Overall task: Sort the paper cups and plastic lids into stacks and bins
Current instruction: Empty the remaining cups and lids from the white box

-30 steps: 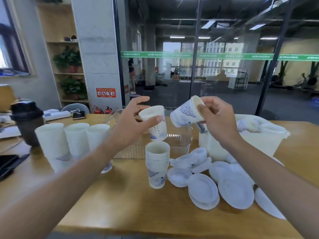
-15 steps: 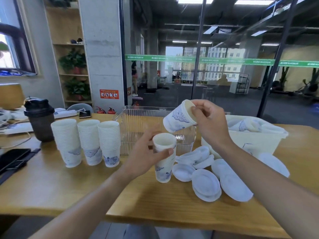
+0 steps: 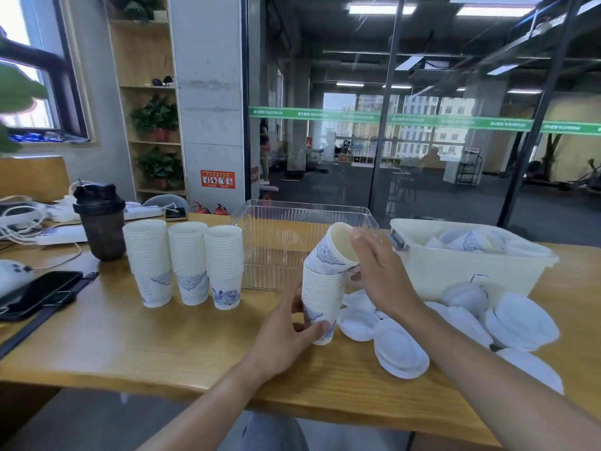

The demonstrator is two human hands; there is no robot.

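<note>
From the head camera, a green band (image 3: 422,120) is running across the glass wall, reading "MAXIMUM" repeatedly. On the wooden table (image 3: 136,340), three ribbed stacks of white paper cups (image 3: 187,262) with blue prints are standing in a row. The left hand (image 3: 286,333) is curling thumb and fingers round the base of a fourth stack (image 3: 322,301). The right hand (image 3: 377,275) is tilting a single cup (image 3: 335,249) onto that stack's top, thumb on the rim; its fingers are hidden behind. Smooth white plastic lids (image 3: 400,349) are lying just right, before a clear ridged bin (image 3: 305,236) and a white bin (image 3: 468,268).
</note>
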